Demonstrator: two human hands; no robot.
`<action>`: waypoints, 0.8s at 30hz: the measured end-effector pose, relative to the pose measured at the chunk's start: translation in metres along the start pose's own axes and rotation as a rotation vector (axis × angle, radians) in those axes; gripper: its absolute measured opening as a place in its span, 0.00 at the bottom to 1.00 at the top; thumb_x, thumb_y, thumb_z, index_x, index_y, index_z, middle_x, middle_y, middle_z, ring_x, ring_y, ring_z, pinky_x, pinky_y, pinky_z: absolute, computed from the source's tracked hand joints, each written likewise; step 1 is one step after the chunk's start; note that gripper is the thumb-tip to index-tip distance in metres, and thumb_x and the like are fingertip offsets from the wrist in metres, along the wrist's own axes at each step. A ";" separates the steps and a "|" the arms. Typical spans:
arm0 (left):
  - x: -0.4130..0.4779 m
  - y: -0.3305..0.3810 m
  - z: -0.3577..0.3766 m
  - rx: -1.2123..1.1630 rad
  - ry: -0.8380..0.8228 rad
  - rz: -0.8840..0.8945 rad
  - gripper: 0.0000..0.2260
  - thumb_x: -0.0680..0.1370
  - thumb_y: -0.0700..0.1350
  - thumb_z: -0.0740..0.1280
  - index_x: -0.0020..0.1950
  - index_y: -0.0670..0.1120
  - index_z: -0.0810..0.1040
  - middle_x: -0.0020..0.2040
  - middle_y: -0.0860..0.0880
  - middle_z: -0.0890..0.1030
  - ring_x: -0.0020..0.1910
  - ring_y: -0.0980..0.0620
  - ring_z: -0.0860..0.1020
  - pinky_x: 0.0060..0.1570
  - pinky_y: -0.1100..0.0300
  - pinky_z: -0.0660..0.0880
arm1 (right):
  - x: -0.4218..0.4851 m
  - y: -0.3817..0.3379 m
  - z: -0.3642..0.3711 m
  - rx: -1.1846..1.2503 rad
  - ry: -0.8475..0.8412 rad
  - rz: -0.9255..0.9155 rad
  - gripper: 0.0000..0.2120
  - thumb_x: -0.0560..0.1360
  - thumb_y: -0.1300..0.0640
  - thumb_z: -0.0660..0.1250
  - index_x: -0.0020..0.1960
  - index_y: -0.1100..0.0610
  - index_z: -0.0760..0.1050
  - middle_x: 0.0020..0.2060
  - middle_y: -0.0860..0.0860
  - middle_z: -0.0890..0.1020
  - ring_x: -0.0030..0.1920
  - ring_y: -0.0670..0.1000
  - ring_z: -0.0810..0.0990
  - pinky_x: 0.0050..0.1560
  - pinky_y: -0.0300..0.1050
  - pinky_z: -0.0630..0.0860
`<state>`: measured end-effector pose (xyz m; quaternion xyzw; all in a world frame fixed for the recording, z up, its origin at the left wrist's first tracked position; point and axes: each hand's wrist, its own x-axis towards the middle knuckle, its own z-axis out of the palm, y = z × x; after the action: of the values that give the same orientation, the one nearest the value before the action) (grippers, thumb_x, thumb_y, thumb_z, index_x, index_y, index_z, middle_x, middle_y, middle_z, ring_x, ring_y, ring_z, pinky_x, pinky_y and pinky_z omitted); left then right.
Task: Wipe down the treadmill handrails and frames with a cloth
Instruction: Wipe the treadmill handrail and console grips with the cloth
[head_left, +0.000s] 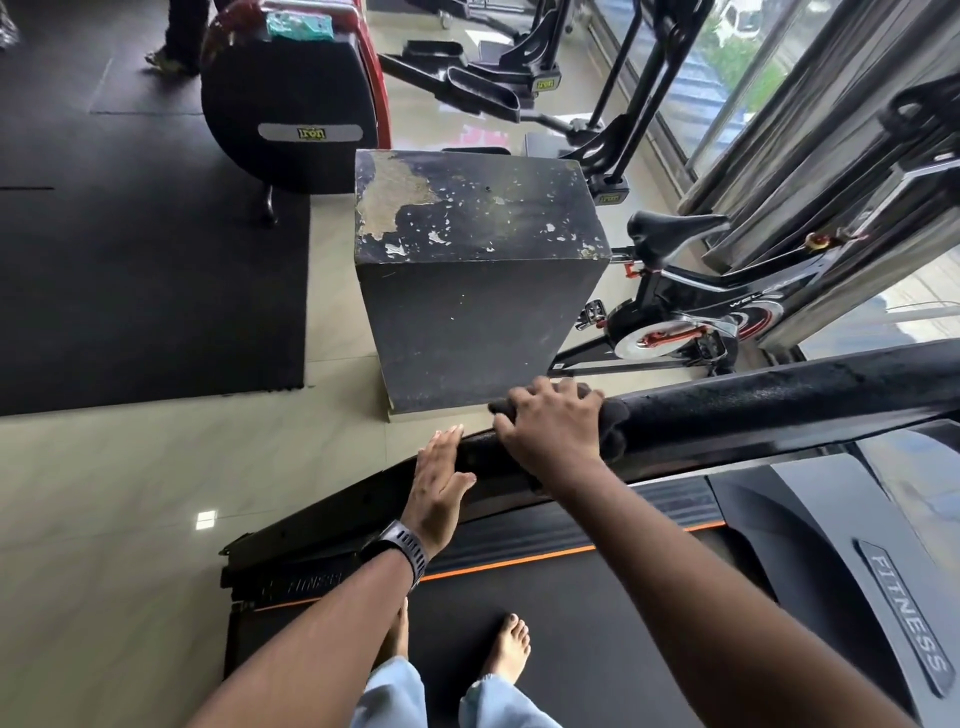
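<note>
The treadmill's black padded handrail (779, 400) runs from the middle of the view up to the right edge. My right hand (550, 426) grips a dark cloth (615, 421) wrapped round the rail near its left end. My left hand (439, 483), with a watch on the wrist, rests flat with straight fingers on the rail's lower end, just left of the right hand. Below lie the black belt (571, 597) and the side frame with an orange stripe (509, 564). My bare feet stand on the belt.
A worn black box (467, 280) stands on the tiled floor just beyond the rail. An exercise bike (691, 312) is to its right, by the window. Black floor mats (145, 286) lie at left. Another person's legs show at the top left.
</note>
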<state>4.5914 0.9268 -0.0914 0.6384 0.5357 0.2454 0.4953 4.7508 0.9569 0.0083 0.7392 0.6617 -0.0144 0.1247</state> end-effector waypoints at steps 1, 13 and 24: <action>0.001 0.003 0.001 -0.024 0.021 -0.033 0.31 0.75 0.52 0.53 0.79 0.46 0.60 0.79 0.51 0.59 0.77 0.60 0.50 0.77 0.61 0.42 | -0.012 -0.001 0.004 0.002 0.060 0.066 0.21 0.75 0.38 0.60 0.60 0.48 0.79 0.60 0.54 0.79 0.63 0.62 0.74 0.63 0.67 0.63; 0.006 0.011 0.014 0.058 0.124 -0.070 0.37 0.74 0.65 0.43 0.78 0.48 0.63 0.78 0.49 0.62 0.79 0.53 0.53 0.77 0.55 0.44 | -0.014 0.009 0.003 -0.002 0.072 0.010 0.20 0.75 0.37 0.60 0.58 0.48 0.79 0.59 0.54 0.79 0.63 0.63 0.74 0.62 0.68 0.64; 0.004 0.019 0.023 0.088 0.170 -0.071 0.35 0.77 0.62 0.45 0.78 0.45 0.63 0.78 0.47 0.63 0.79 0.52 0.55 0.78 0.54 0.46 | 0.005 0.031 -0.005 -0.005 0.003 -0.197 0.23 0.75 0.34 0.57 0.61 0.45 0.78 0.59 0.51 0.79 0.61 0.60 0.75 0.60 0.62 0.67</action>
<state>4.6203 0.9235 -0.0841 0.6171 0.6083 0.2574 0.4276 4.7807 0.9604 0.0172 0.6703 0.7314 -0.0240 0.1234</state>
